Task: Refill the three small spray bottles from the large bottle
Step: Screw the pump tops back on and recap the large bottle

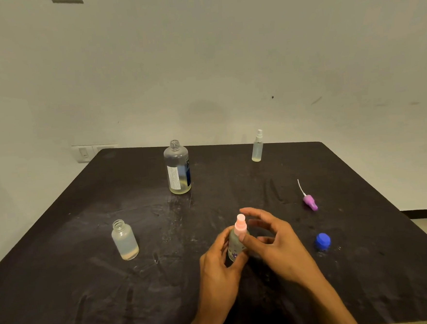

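Matte black table: both hands apparently grip frosted pink-capped spray bottle.

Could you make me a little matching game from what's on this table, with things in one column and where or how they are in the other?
1. large bottle
2. purple spray head
3. blue cap
4. pink-topped bottle

A. held in the left hand
B. lying on its side, tube pointing away
C. standing uncapped at the back
D. on the table, near right

Pairs: 1-C, 2-B, 3-D, 4-A

Plain room: bare wall, dark table
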